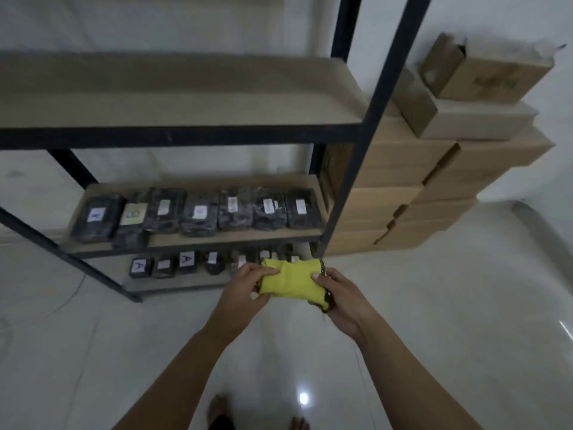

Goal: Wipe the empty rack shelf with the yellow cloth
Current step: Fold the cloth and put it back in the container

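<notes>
I hold the folded yellow cloth (pixel 291 282) between my left hand (pixel 245 285) and right hand (pixel 341 297), both closed on it. The empty beige rack shelf (pixel 186 97) is at eleven o'clock, well apart.

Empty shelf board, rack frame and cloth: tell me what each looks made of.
Empty shelf board: probably particleboard or MDF, matt tan, no visible grain. Rack frame: likely painted metal, thin black posts and rails. Yellow cloth: soft woven or microfibre fabric, folding and creasing between the left hand and right hand.
</notes>
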